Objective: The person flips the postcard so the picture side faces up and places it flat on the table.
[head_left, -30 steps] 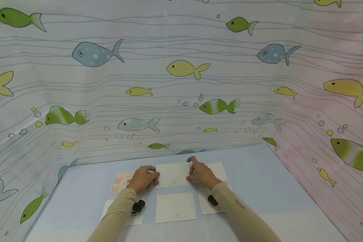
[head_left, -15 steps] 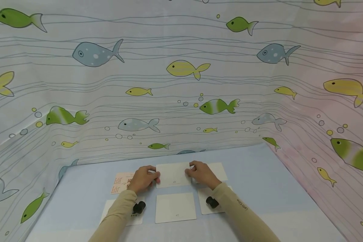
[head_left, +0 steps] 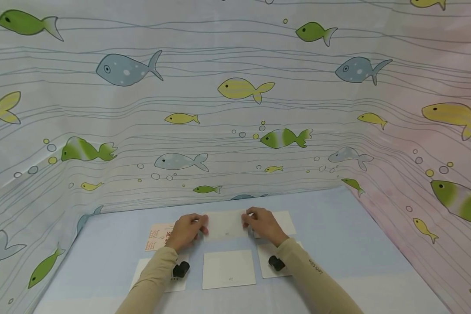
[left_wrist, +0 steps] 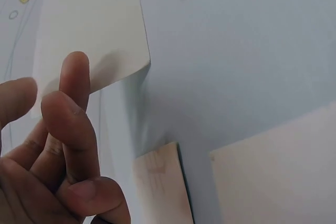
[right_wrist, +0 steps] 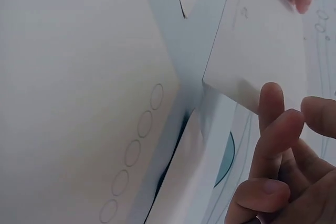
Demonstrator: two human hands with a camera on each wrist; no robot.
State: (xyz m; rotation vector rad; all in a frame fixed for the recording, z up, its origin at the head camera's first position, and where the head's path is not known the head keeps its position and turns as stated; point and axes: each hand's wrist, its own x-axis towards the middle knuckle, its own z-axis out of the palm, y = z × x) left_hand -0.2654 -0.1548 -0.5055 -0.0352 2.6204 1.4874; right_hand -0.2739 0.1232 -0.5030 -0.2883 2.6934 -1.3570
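Observation:
A white card (head_left: 224,224) with a small printed mark near its lower edge is held at the back of the table, slightly blurred. My left hand (head_left: 186,231) pinches its left edge, and my right hand (head_left: 262,226) pinches its right edge. In the left wrist view, fingers (left_wrist: 73,129) overlap the card (left_wrist: 94,30), and a shadow falls on its face. The right wrist view shows the card (right_wrist: 252,40) standing off the table along its lower edge. Exact thumb contact is partly hidden.
White cards lie around it: one front middle (head_left: 229,270), one front left (head_left: 140,268), one front right (head_left: 266,264), and one back right (head_left: 284,222). A card with orange print (head_left: 155,237) lies by my left wrist. Fish-patterned cloth (head_left: 235,131) hangs behind the table.
My right fingers have closed in on the card's right edge. The card's lower edge has shifted slightly away from me, blurring. The surrounding cards have stayed put.

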